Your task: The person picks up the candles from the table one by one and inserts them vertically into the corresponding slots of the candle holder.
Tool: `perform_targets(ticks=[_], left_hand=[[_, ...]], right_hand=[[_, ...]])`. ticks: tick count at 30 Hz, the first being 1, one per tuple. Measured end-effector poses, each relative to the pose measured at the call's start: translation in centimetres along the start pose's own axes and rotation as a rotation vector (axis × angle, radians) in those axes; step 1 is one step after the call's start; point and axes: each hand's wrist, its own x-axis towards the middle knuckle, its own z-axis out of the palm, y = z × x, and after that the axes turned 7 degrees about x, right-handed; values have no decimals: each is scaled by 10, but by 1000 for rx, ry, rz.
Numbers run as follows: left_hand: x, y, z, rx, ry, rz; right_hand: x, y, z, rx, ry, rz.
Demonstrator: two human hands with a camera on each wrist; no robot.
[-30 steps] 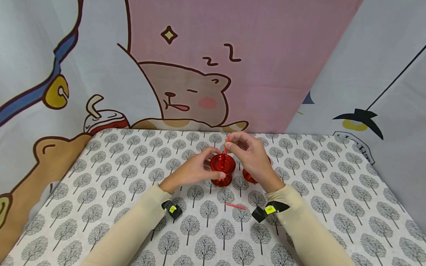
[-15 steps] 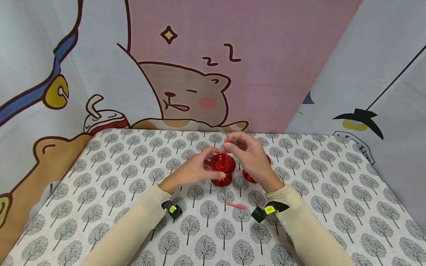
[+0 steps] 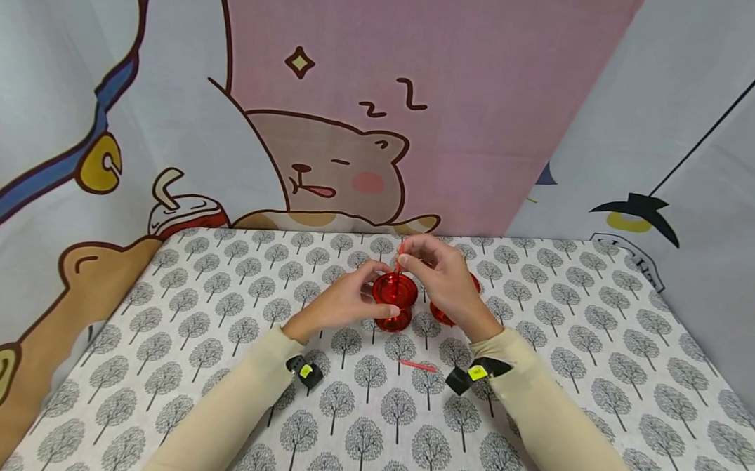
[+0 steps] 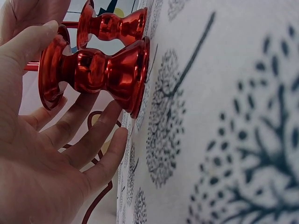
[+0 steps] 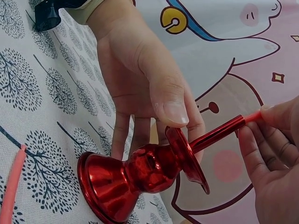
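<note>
A shiny red candlestick (image 3: 394, 320) stands upright on the cloth, with a dish-like rim and a thin tube rising from its middle. My left hand (image 3: 348, 299) holds it by the dish, the thumb on the near edge and the fingers behind. Between thumb and forefinger, my right hand (image 3: 442, 273) pinches a slim pinkish-red candle (image 5: 252, 116) right at the tube's top. The candle's lower end is hidden in the tube. Behind the right wrist, a second red candlestick (image 4: 117, 27) is partly covered in the head view.
Another pinkish-red candle (image 3: 418, 366) lies loose on the tree-print tablecloth (image 3: 369, 432), in front of the candlesticks. A cartoon-printed curtain (image 3: 471, 113) rises at the table's back edge and along its sides.
My right hand and the candle have sunk very slightly, and the candle's top has shifted a touch leftward. The left hand and the candlestick have stayed put.
</note>
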Motion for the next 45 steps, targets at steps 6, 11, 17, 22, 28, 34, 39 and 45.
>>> perform_targets(ticks=[6, 11, 17, 22, 28, 34, 39, 45], left_hand=[[0, -1, 0, 6, 2, 1], [0, -1, 1, 4, 4, 4], [1, -1, 1, 0, 4, 8], [1, -1, 0, 0, 2, 7], [0, -1, 0, -4, 4, 4], [0, -2, 0, -2, 5, 13], [1, -2, 0, 0, 9, 15], [0, -1, 1, 0, 11, 18]], right_hand=[[-1, 1, 0, -6, -16, -32], [-1, 0, 0, -22, -31, -35], [-2, -3, 0, -35, -47, -27], [-2, -3, 0, -50, -60, -45], [-1, -3, 1, -72, -67, -65], [-1, -2, 1, -88, -70, -71], [-1, -2, 1, -98, -73, -83], [-1, 1, 1, -146, -73, -129]])
